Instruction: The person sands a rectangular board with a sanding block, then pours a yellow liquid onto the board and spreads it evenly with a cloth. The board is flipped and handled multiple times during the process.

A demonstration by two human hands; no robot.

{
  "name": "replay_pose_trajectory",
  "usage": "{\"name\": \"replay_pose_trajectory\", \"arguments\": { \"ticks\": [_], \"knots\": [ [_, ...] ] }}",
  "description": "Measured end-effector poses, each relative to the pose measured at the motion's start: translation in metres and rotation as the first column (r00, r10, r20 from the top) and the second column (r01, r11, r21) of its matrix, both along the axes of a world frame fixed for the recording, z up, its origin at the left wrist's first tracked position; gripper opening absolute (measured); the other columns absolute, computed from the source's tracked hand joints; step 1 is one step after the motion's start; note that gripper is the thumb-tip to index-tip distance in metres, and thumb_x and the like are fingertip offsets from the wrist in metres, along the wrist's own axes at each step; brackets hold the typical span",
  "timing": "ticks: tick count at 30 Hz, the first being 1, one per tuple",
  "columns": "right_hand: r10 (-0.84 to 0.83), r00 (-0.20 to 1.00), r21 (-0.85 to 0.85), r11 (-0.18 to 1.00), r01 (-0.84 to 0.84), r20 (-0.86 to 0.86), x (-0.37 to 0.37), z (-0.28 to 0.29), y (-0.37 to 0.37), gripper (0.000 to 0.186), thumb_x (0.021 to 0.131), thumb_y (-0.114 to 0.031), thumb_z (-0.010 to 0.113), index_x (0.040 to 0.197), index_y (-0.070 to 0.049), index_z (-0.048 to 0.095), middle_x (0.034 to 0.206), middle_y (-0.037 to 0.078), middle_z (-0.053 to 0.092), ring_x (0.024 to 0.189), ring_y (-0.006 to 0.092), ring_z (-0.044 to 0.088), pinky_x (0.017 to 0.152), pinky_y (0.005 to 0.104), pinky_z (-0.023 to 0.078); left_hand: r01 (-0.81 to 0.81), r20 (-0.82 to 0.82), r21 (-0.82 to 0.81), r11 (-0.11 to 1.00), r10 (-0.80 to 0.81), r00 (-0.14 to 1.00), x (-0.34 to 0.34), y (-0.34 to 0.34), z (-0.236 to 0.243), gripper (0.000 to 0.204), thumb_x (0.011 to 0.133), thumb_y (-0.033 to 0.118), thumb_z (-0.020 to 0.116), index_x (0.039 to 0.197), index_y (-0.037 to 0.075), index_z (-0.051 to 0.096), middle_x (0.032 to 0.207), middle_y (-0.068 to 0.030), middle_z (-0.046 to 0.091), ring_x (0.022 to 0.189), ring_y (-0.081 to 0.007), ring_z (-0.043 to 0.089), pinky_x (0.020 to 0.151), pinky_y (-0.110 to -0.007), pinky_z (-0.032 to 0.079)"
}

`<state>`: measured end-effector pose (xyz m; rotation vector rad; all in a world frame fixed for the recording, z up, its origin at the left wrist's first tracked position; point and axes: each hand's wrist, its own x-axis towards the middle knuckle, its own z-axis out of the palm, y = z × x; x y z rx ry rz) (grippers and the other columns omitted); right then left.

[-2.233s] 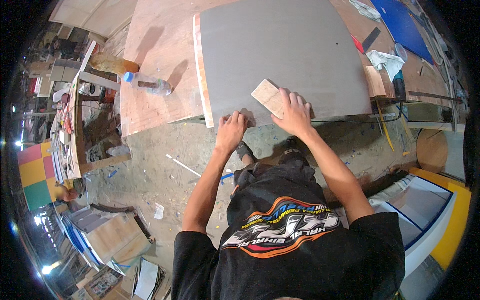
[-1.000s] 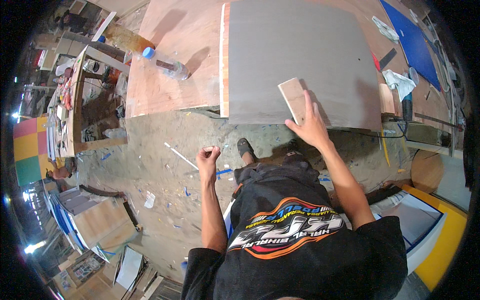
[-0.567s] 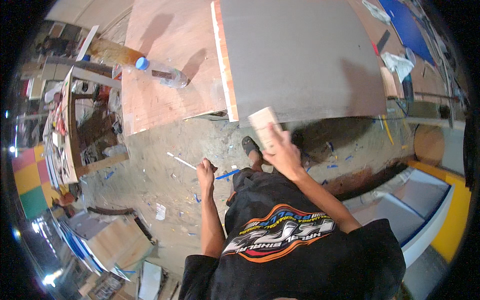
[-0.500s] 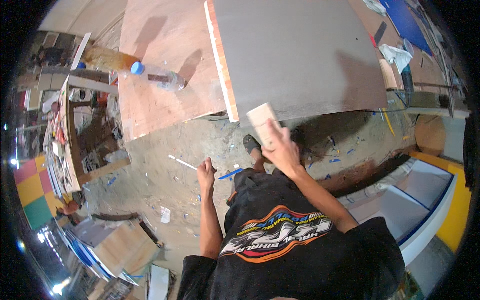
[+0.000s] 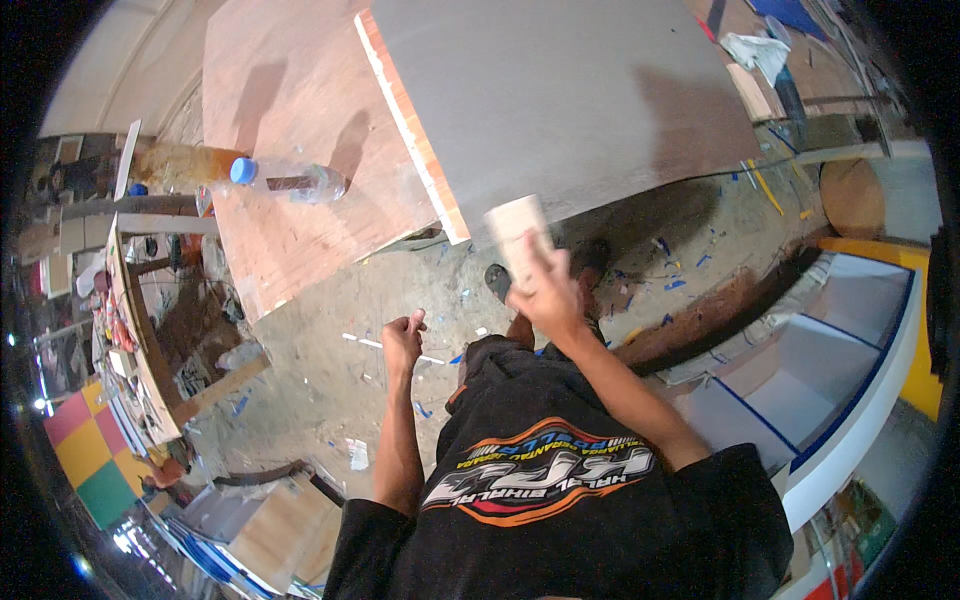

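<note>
My right hand (image 5: 550, 295) is wrapped around a pale wooden block (image 5: 515, 222), its fingers along the near end. In the view the block overlaps the near left corner of a large grey panel (image 5: 560, 95); whether it touches cannot be told. The panel's left side shows a white and orange-brown edge (image 5: 405, 115). My left hand (image 5: 404, 341) hangs in the air over the floor, fingers curled and thumb sticking out, with nothing visible in it.
Left of the panel, a plastic bottle with a blue cap (image 5: 300, 184) lies on a plywood sheet (image 5: 290, 240). A white cloth (image 5: 757, 52) rests at the far right. White compartmented cabinet (image 5: 840, 350) stands on my right, a cluttered wooden bench (image 5: 145, 330) on my left. Scraps litter the floor (image 5: 330, 360).
The view has turned and shifted, so the panel and bottle sit farther left. My right hand still grips the block near the panel's corner. My left hand stays curled.
</note>
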<state>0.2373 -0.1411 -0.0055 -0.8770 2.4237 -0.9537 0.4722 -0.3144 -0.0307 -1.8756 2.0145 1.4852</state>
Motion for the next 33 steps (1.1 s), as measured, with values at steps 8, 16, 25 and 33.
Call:
{"name": "replay_pose_trajectory", "arguments": {
  "ticks": [8,16,25,33],
  "knots": [
    [-0.195,0.979,0.121,0.972,0.202,-0.067,-0.052,0.010,0.016,0.099,0.072,-0.028,0.077,0.158,-0.030,0.027,0.109,0.021,0.052,0.080,0.0459,0.065,0.074,0.0509,0.057,0.279,0.126,-0.479,0.832,-0.249,0.960,-0.003,-0.009,-0.038,0.050,0.096,0.041,0.063,0.084,-0.007,0.067,0.071,-0.0185,0.064,0.055,-0.0254,0.057,0.062,-0.043,0.049],
    [-0.408,0.885,-0.107,0.913,0.394,-0.224,-0.132,-0.007,0.058,0.099,0.070,-0.021,0.074,0.158,-0.026,0.028,0.113,0.021,0.053,0.090,0.0432,0.063,0.078,0.0496,0.056,0.226,-0.214,-0.178,0.958,-0.261,0.941,0.004,-0.017,-0.047,0.018,0.088,0.004,0.070,0.102,-0.008,0.071,0.084,-0.0153,0.075,0.079,-0.0197,0.075,0.072,-0.030,0.058],
    [-0.447,0.855,-0.001,0.886,0.463,-0.261,-0.215,-0.001,0.105,0.089,0.073,-0.031,0.069,0.155,-0.026,0.035,0.109,0.027,0.054,0.086,0.0437,0.064,0.074,0.0507,0.055,0.415,0.287,-0.286,0.864,-0.335,0.897,-0.010,-0.011,-0.016,0.055,0.091,0.045,0.070,0.075,-0.007,0.067,0.060,-0.0174,0.064,0.050,-0.0303,0.057,0.056,-0.042,0.049],
    [0.097,0.983,0.070,0.994,-0.088,-0.155,-0.130,-0.003,0.083,0.080,0.073,-0.017,0.064,0.150,-0.030,0.046,0.108,0.017,0.061,0.075,0.0417,0.066,0.071,0.0494,0.057,0.445,0.113,-0.499,0.744,-0.454,0.884,-0.057,-0.008,0.004,0.060,0.079,-0.006,0.050,0.138,-0.001,0.039,0.142,-0.0236,0.036,0.125,-0.0467,0.045,0.101,-0.051,0.041]
  ]
}}
